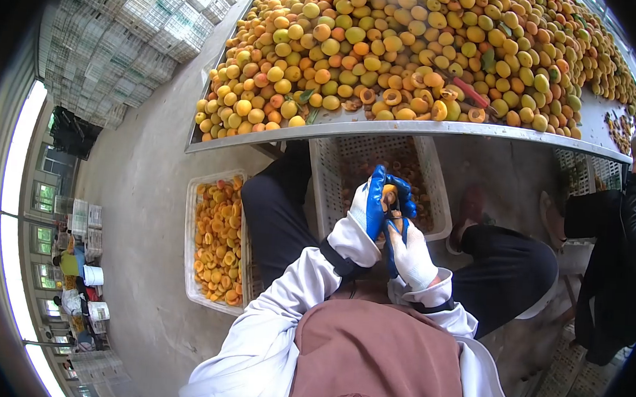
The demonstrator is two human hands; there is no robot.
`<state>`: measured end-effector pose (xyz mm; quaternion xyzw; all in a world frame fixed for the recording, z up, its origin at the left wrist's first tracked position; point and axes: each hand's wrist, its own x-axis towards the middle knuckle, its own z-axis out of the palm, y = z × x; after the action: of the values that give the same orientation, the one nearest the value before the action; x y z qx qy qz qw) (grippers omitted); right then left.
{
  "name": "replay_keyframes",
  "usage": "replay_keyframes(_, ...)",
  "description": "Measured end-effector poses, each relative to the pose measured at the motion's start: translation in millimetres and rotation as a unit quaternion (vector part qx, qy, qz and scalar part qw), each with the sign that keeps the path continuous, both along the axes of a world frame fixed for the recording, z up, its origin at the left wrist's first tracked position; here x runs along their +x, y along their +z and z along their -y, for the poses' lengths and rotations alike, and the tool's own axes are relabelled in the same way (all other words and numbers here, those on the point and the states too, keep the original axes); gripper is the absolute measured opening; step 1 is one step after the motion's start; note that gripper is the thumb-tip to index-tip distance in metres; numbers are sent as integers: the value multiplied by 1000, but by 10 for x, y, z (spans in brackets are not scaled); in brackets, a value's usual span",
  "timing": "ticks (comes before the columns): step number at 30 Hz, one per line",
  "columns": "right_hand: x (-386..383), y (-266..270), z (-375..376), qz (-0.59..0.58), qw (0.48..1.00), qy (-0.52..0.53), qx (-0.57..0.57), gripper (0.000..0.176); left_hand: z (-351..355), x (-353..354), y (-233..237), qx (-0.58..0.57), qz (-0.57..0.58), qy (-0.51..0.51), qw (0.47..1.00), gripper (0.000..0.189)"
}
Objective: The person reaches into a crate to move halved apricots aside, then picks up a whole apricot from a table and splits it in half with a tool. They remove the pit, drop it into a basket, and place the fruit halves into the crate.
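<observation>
Over a white crate (441, 184) between the knees, my left hand (377, 201) in a blue-coated glove is closed around an apricot (389, 191). My right hand (414, 260), in a white glove, grips a pair of pliers (390, 252) with blue handles. The tips of the pliers are right at the apricot, partly hidden by the blue fingers. Orange-brown fruit pieces lie in the crate below both hands. To the left, halved apricots (218, 240) fill a second white crate (190, 282).
Whole apricots (386, 42) are heaped on a metal-edged table (410, 128) in front. Some cut halves and a red-handled tool (471, 93) lie near its edge. A co-worker in dark clothes (606, 252) sits at the right. Stacked crates (116, 41) stand at the far left.
</observation>
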<state>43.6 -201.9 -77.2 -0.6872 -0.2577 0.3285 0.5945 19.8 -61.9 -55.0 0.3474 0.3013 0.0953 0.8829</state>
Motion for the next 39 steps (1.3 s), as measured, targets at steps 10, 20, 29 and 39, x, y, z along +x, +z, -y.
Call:
replay_keyframes(10, -21, 145, 34, 98, 993, 23, -69, 26, -122, -38, -73, 182, -12, -24, 983, 51)
replay_keyframes(20, 55, 257, 63, -426, 901, 26, 78, 27, -42, 109, 101, 231, -31, -40, 972, 56)
replay_keyframes(29, -1, 120, 44, -254, 965, 36, 49, 24, -13, 52, 17, 277, 28, -10, 960, 53)
replay_keyframes(39, 111, 324, 131, -306, 950, 36, 40, 22, -150, 175, 185, 283, 112, -99, 947, 53)
